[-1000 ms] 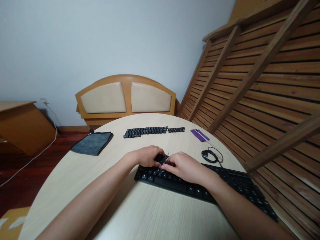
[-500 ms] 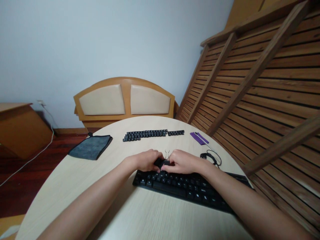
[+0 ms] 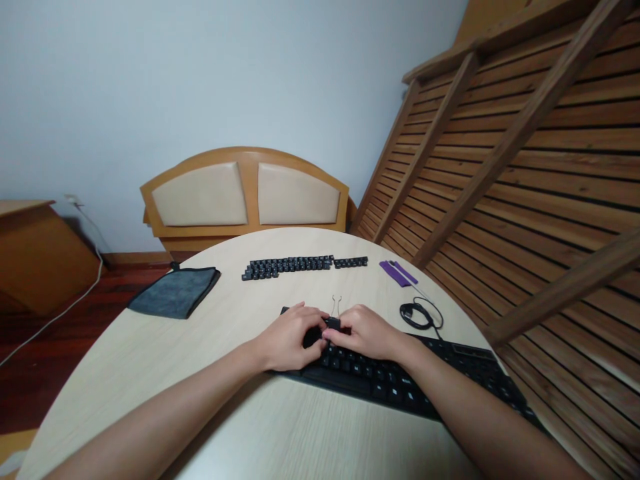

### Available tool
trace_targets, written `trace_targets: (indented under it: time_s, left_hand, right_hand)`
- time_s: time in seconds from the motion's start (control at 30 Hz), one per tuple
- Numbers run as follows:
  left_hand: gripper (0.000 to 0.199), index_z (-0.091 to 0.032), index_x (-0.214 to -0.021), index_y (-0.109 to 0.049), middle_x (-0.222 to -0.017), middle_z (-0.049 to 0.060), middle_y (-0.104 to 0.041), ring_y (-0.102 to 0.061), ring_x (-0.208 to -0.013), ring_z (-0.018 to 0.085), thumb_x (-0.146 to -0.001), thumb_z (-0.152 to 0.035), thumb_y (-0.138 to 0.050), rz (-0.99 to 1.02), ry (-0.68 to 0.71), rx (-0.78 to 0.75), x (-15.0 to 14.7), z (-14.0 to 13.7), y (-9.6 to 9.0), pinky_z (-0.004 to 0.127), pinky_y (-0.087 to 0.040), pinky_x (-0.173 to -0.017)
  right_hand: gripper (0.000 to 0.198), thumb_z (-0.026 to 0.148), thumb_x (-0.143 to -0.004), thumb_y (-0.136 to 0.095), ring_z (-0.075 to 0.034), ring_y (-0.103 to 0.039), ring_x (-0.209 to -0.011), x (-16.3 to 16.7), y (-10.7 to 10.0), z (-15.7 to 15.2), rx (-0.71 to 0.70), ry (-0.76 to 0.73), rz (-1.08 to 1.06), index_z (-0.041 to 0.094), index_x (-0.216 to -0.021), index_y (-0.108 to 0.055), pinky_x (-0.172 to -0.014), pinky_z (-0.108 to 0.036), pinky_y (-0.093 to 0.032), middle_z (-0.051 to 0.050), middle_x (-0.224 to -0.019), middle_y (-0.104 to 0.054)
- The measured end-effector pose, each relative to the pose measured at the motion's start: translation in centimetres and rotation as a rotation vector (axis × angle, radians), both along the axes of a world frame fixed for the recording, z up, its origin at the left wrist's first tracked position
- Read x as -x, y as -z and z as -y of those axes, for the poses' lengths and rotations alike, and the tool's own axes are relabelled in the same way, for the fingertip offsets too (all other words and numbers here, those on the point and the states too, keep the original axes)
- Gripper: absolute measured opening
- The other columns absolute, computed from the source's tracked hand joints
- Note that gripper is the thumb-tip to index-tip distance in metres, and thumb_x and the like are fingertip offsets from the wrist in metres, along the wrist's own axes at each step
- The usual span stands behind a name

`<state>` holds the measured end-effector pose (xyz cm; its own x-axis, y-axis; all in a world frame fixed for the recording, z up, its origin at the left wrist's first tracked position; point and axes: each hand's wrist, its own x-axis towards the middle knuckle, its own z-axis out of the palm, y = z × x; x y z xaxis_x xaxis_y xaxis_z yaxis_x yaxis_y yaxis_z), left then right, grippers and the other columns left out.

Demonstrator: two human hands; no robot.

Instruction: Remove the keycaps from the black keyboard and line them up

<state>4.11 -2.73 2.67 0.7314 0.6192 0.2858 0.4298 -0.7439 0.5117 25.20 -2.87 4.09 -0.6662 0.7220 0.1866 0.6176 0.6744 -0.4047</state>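
Observation:
A black keyboard lies at a slant on the table under both hands. Over its upper left part, my right hand pinches a black binder clip, whose two wire handles stick upward. My left hand is curled beside the clip, its fingertips by the clip's left edge and its thumb low over the keys. What lies between the left fingers is dark and partly hidden. Beyond the hands, loose black keycaps sit in rows, with a shorter group to their right.
The round pale table carries a folded grey cloth at left. On the right lie a purple strip and a coiled black cable. A wooden slatted frame leans close along the right side; a headboard stands behind.
My left hand has come lower and nearer, its thumb and fingers more rounded. The clip stays in my right hand. The view has shifted slightly, and more of the keyboard's right end shows.

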Motion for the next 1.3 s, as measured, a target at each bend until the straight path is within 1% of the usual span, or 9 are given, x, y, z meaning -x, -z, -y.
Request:
trace_targets:
  time_s: [0.13,0.3,0.37,0.47,0.53,0.67,0.93,1.17,1.3]
  left_hand:
    - [0.032,-0.017,-0.097,-0.058,-0.112,0.011,-0.062,-0.057,-0.103,0.028,-0.078,-0.041,-0.069,-0.056,-0.032,-0.086,-0.5,0.8,-0.6,0.046,-0.045,-0.094]
    - [0.035,-0.017,-0.098,-0.057,-0.110,0.010,-0.060,-0.056,-0.103,0.027,-0.078,-0.043,-0.070,-0.057,-0.024,-0.096,-0.4,0.8,-0.2,0.042,-0.047,-0.092]
    - [0.035,-0.018,-0.100,-0.058,-0.114,0.010,-0.060,-0.055,-0.107,0.027,-0.078,-0.042,-0.071,-0.042,-0.014,-0.090,-0.3,0.8,-0.2,0.042,-0.046,-0.095]
    - [0.033,-0.019,-0.102,-0.060,-0.122,0.010,-0.058,-0.053,-0.114,0.027,-0.079,-0.041,-0.071,-0.009,0.004,-0.073,-0.2,0.7,-0.1,0.042,-0.043,-0.100]
    - [0.028,-0.019,-0.100,-0.062,-0.122,0.009,-0.058,-0.053,-0.115,0.026,-0.082,-0.038,-0.069,0.025,0.009,-0.043,-0.1,0.6,0.1,0.041,-0.042,-0.100]
    - [0.016,-0.020,-0.095,-0.062,-0.110,0.006,-0.065,-0.058,-0.107,0.021,-0.086,-0.032,-0.066,0.134,0.017,0.055,0.0,0.2,0.5,0.037,-0.043,-0.098]
    - [0.015,-0.018,-0.096,-0.066,-0.100,0.004,-0.070,-0.063,-0.096,0.020,-0.083,-0.026,-0.069,0.253,-0.093,0.264,0.0,-0.4,1.2,0.035,-0.046,-0.091]
    - [0.016,-0.017,-0.097,-0.062,-0.098,0.004,-0.071,-0.065,-0.093,0.019,-0.085,-0.026,-0.068,0.357,-0.088,0.356,0.2,-0.6,1.5,0.034,-0.049,-0.087]
    - [0.015,-0.017,-0.098,-0.061,-0.096,0.004,-0.070,-0.064,-0.091,0.018,-0.086,-0.026,-0.066,0.353,-0.071,0.282,0.2,-0.5,1.3,0.033,-0.049,-0.084]
  right_hand:
    - [0.045,0.039,-0.093,-0.050,-0.007,-0.041,-0.046,-0.1,0.2,0.1,0.006,0.018,0.000,0.013,-0.059,-0.063,-0.050,-0.023,-0.025,0.000,-0.049,-0.055]
    - [0.043,0.038,-0.092,-0.052,-0.007,-0.042,-0.043,-0.1,0.0,0.0,0.004,0.013,-0.014,0.014,-0.059,-0.066,-0.048,-0.023,-0.025,0.000,-0.048,-0.058]
    - [0.041,0.038,-0.093,-0.052,-0.009,-0.050,-0.046,-0.2,0.1,-0.1,0.073,0.016,-0.065,0.015,-0.064,-0.071,-0.049,-0.021,-0.031,-0.002,-0.053,-0.064]
    - [0.036,0.038,-0.093,-0.051,-0.013,-0.066,-0.062,-0.4,0.2,-0.2,0.243,0.017,-0.201,0.016,-0.078,-0.075,-0.059,-0.020,-0.043,-0.003,-0.070,-0.074]
    - [0.034,0.039,-0.093,-0.051,-0.015,-0.069,-0.070,-0.5,0.3,-0.3,0.321,0.019,-0.267,0.017,-0.087,-0.076,-0.064,-0.021,-0.048,-0.004,-0.078,-0.076]
    - [0.037,0.043,-0.092,-0.053,-0.015,-0.069,-0.067,-0.4,0.5,-0.3,0.292,0.079,-0.305,0.017,-0.080,-0.077,-0.063,-0.022,-0.049,-0.003,-0.074,-0.076]
    - [0.039,0.046,-0.091,-0.054,-0.016,-0.067,-0.067,-0.5,0.6,-0.4,0.207,0.171,-0.360,0.017,-0.079,-0.077,-0.064,-0.024,-0.047,-0.004,-0.072,-0.075]
    - [0.041,0.047,-0.091,-0.054,-0.017,-0.068,-0.070,-0.2,0.5,-0.4,0.310,0.191,-0.393,0.016,-0.076,-0.076,-0.070,-0.026,-0.049,-0.005,-0.074,-0.075]
    - [0.041,0.049,-0.090,-0.055,-0.017,-0.068,-0.071,0.1,0.6,-0.4,0.398,0.161,-0.510,0.014,-0.078,-0.073,-0.069,-0.025,-0.050,-0.005,-0.075,-0.074]
